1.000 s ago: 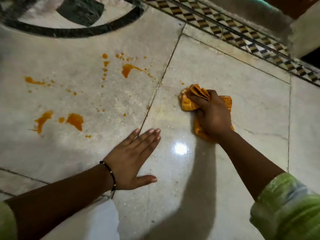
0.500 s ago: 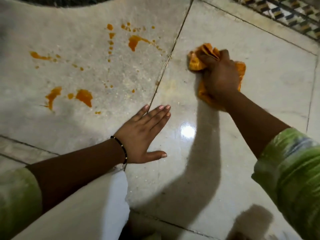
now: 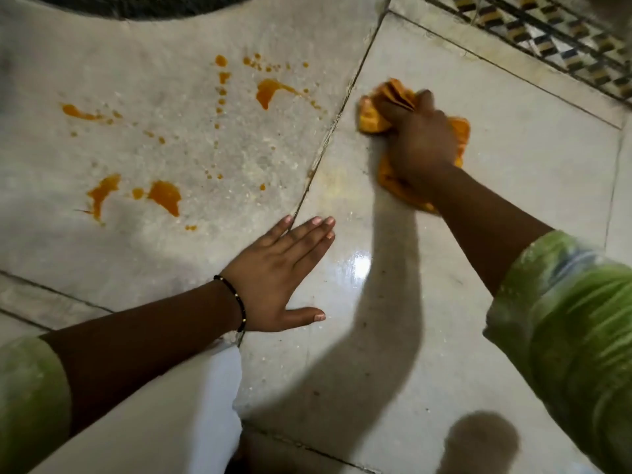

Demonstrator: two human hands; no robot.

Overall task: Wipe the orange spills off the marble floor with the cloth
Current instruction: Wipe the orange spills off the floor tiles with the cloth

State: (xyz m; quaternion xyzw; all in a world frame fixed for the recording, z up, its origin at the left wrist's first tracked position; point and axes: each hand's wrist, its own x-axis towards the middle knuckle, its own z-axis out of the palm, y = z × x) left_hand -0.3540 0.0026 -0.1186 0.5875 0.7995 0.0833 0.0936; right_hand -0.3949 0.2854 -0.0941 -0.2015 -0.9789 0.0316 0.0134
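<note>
Far left, a green sleeve (image 3: 30, 388) is covering the left upper arm, and white fabric (image 3: 164, 415) is lying under the forearm. The marble floor (image 3: 513, 186) is showing pale grey slabs with dark joints; one long joint (image 3: 328, 138) is running diagonally from the top down toward the left hand. On the slab left of that joint the orange spills (image 3: 164, 196) are sitting well apart from the cloth: a streak at far left, two larger blots lower down, a curved blot higher up, and many small drops scattered between them, with pale grainy residue around them. A dark curved inlay (image 3: 136, 10) is crossing the top left corner.

The left hand (image 3: 277, 278) is resting flat on the floor, fingers (image 3: 307, 234) straight and close together, thumb spread, holding nothing; its fingertips are lying across the joint. A beaded black bracelet (image 3: 236, 302) is circling the wrist. Just right of the hand a bright glare (image 3: 355, 268) is shining on the glossy slab, and the right arm's shadow is falling across it.

Further right, the right hand (image 3: 420, 142) is gripping the orange cloth (image 3: 372, 114), fingers curled round its bunched folds, pressing it on the slab just right of the joint; both are blurred. A faint yellowish smear (image 3: 338, 186) is showing on that slab beside the joint. A patterned tile border (image 3: 547, 39) is running along the top right. A green sleeve is covering the right arm at the edge.
</note>
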